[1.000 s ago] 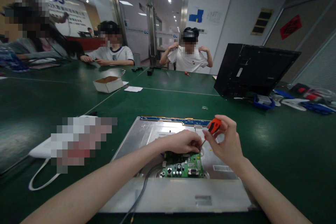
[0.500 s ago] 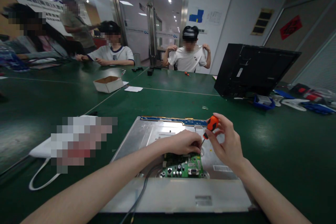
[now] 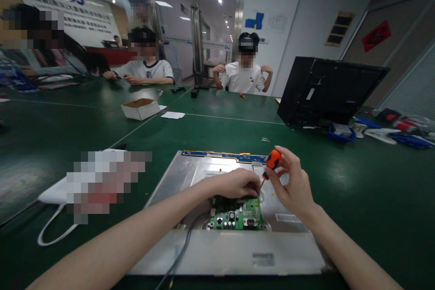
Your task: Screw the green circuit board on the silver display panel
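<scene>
A silver metal monitor back panel (image 3: 204,253) lies flat on the green table (image 3: 356,199) in front of me. A green circuit board (image 3: 238,217) is mounted near its middle. My left hand (image 3: 234,183) rests with curled fingers on the board's far edge, pinching near the screwdriver's tip; what it pinches is hidden. My right hand (image 3: 294,186) is closed around an orange-handled screwdriver (image 3: 272,163), whose shaft slants down toward the board's top right corner. A dark cable (image 3: 183,249) runs from the board toward me.
A black monitor shell (image 3: 326,90) stands at the right, with a blue tray (image 3: 341,131) and tools beside it. An open cardboard box (image 3: 140,108) and a paper sheet (image 3: 172,115) lie farther back. A white cable (image 3: 50,231) lies at the left. Several people sit or stand across the table.
The screwdriver handle has shifted slightly left and turned in my right fingers. My left hand has stayed put. A person in the background has walked to the right.
</scene>
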